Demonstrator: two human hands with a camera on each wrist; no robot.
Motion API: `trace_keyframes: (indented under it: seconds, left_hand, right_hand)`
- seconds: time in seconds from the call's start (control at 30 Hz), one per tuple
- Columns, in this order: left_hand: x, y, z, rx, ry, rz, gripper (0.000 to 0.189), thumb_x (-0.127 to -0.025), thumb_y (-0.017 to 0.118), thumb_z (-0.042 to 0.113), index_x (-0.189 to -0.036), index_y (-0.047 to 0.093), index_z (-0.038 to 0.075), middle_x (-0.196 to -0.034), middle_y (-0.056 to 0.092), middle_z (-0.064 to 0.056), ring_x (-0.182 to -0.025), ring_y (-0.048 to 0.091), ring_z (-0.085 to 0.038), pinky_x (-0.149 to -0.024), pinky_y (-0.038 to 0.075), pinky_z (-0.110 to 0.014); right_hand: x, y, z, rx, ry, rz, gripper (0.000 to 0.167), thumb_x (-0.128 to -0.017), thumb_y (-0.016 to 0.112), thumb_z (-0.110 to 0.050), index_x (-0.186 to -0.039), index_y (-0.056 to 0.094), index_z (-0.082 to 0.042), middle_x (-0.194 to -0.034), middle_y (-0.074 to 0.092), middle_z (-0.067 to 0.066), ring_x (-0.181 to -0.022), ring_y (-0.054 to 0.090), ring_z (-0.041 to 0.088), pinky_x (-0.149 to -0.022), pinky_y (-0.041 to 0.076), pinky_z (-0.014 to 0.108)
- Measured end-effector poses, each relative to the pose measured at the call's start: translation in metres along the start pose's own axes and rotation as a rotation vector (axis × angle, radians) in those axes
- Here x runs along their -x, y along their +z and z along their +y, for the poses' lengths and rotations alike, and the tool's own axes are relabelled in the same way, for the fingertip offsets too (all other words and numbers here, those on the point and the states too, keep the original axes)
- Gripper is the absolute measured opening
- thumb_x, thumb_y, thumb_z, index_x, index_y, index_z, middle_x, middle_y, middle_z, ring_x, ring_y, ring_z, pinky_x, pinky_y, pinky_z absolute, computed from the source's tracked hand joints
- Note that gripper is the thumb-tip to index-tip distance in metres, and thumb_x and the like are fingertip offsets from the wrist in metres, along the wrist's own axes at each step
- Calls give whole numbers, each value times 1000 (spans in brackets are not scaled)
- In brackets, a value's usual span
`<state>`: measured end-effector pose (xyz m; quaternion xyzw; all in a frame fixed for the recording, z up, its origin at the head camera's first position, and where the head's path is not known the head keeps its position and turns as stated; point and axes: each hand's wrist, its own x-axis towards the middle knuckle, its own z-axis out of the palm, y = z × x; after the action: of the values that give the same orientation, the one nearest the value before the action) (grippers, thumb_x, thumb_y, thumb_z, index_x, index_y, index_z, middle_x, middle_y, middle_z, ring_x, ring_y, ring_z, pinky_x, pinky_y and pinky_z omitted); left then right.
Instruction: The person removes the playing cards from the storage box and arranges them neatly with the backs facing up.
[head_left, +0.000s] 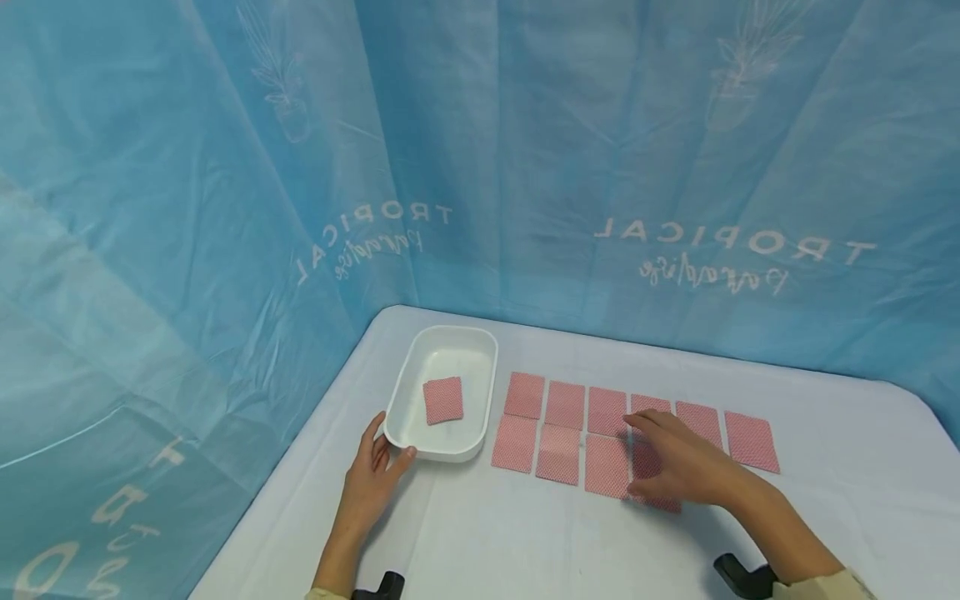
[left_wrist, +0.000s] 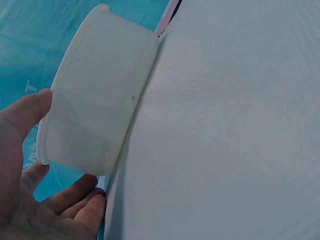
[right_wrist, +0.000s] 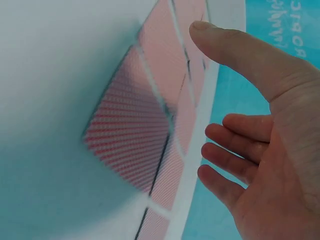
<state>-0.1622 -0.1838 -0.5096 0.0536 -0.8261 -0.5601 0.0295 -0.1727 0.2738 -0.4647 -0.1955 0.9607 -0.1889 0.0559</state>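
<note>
My left hand (head_left: pixel 369 483) holds the near left corner of a white plastic tub (head_left: pixel 450 358), thumb at the near rim and fingers round the side. In the left wrist view the thumb meets the tub's rim and the fingertips lie along its lower wall. Inside the tub lies a small pile of red-and-white patterned cards (head_left: pixel 443 402). My right hand (head_left: pixel 686 458) hovers over two rows of similar cards, thumb and fingers spread apart. Nearest to it is the right end card (right_wrist: pixel 130 135) of the near row, partly hidden by the hand in the head view.
Several patterned cards (head_left: pixel 564 405) lie patterned side up on the white tablecloth (head_left: pixel 525 542), right of the tub. Blue printed curtains (head_left: pixel 615 167) hang behind and to the left of the table. Dark wrist-mounted pieces (head_left: pixel 742 575) show at both forearms.
</note>
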Motion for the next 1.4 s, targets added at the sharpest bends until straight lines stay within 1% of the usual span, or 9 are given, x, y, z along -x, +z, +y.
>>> trace_keyframes:
  seconds: [0.2, 0.37, 0.53, 0.63, 0.7, 0.93, 1.07, 1.23, 1.4]
  left_hand:
    - [-2, 1, 2, 21, 14, -15, 84, -84, 72, 45, -151, 25, 28, -145, 42, -10, -135, 37, -20, -105, 32, -21]
    - [0, 0, 4, 18, -16, -13, 82, -86, 73, 38, -151, 24, 27, -146, 42, -11, -135, 37, -20, -105, 33, -21]
    - [6, -2, 23, 39, -41, -35, 82, -88, 73, 29, -152, 23, 19, -146, 41, -15, -136, 36, -23, -107, 32, -25]
    - [10, -2, 38, 27, -40, -39, 82, -88, 72, 30, -152, 23, 16, -145, 41, -18, -136, 35, -25, -108, 32, -30]
    - [12, -3, 42, 18, -35, -37, 82, -88, 72, 31, -152, 23, 14, -145, 42, -19, -136, 36, -26, -108, 32, -31]
    - [-1, 0, 2, -8, -26, -1, 82, -86, 73, 36, -151, 24, 28, -144, 44, -8, -134, 38, -17, -104, 33, -19]
    - [-2, -1, 2, 6, -9, -9, 83, -87, 73, 36, -152, 23, 27, -147, 40, -10, -135, 37, -19, -105, 32, -21]
    - [-2, -1, 3, 46, -6, -24, 84, -86, 73, 35, -152, 21, 27, -147, 40, -11, -136, 36, -20, -106, 31, -22]
    - [-1, -1, 2, 25, -16, -17, 82, -86, 73, 38, -151, 24, 28, -146, 42, -10, -135, 37, -19, -105, 32, -20]
  right_hand:
    - [-13, -6, -11, -15, -30, -19, 93, -70, 82, -50, -143, 43, -7, -145, 40, 14, -134, 31, 36, -99, 42, 57]
    - [-27, -8, -21, -47, -60, -38, 92, -73, 82, -45, -145, 41, -6, -147, 37, 13, -136, 29, 36, -101, 40, 56]
    - [-41, -6, -31, -86, -64, -68, 93, -75, 81, -45, -147, 36, -8, -150, 33, 11, -137, 28, 33, -103, 39, 54]
    - [-50, -6, -37, -85, -68, -60, 94, -74, 80, -48, -148, 36, -11, -149, 34, 7, -136, 31, 29, -103, 41, 51]
    - [-55, -6, -43, -93, -73, -55, 93, -74, 81, -47, -148, 37, -11, -148, 35, 5, -135, 32, 27, -103, 41, 50]
    - [-78, 1, -61, -128, -95, -62, 92, -75, 79, -47, -149, 35, -12, -148, 33, 2, -136, 31, 23, -103, 41, 44]
    - [-91, -2, -72, -113, -124, -55, 95, -75, 78, -51, -149, 33, -11, -149, 32, 4, -136, 30, 24, -105, 40, 44]
    - [-104, -2, -86, -147, -107, -53, 96, -74, 81, -47, -150, 32, -14, -148, 30, 0, -135, 30, 18, -103, 41, 38]
    - [-120, 4, -102, -121, -111, -59, 97, -73, 79, -51, -151, 32, -16, -148, 31, -1, -135, 29, 17, -104, 41, 37]
